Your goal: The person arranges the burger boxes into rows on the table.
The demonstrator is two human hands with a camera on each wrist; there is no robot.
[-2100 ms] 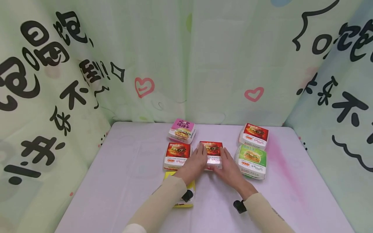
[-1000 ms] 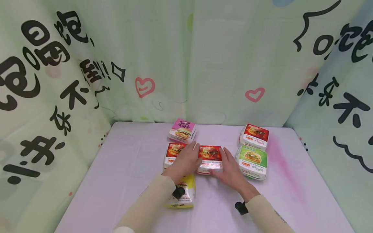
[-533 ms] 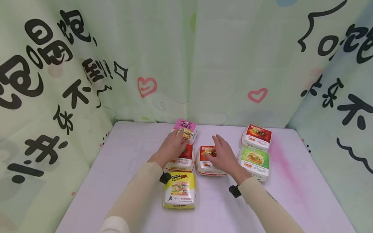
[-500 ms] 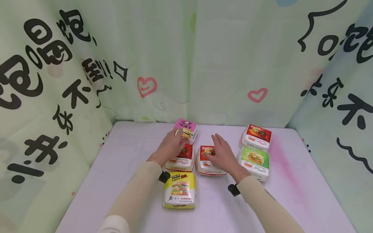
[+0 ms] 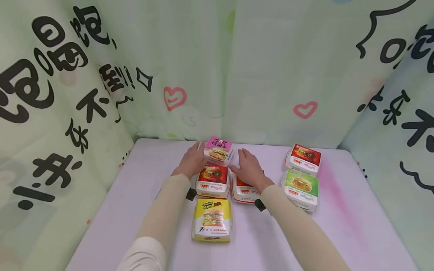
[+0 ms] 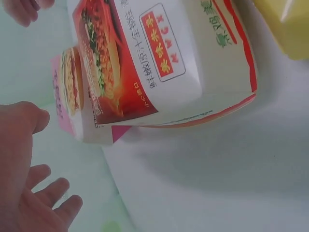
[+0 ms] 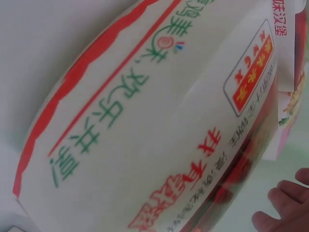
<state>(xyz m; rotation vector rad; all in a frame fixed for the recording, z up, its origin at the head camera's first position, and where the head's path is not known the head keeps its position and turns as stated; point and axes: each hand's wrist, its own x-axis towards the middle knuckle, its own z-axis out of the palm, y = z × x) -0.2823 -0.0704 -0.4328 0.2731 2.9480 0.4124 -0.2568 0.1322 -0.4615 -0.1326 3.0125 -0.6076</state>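
A burger box with a pink top sits at the back of the table, between both hands in the head view. My left hand is at its left side, fingers extended; in the left wrist view a gap shows between the fingers and the pink box. On the other side my right hand has thumb and fingers spread, holding nothing; whether the thumb touches the pink box cannot be told. One red-topped burger box lies just in front of the pink one. Another red-topped box is partly hidden under the right forearm.
A yellow burger box lies nearest the person, in line with the red and pink ones. To the right, a third red-topped box stands behind a green-topped box. A printed curtain surrounds the table.
Both hands have let go of the middle red box, after drawing it slightly nearer the person. They have moved back and left, to either side of the pink box.
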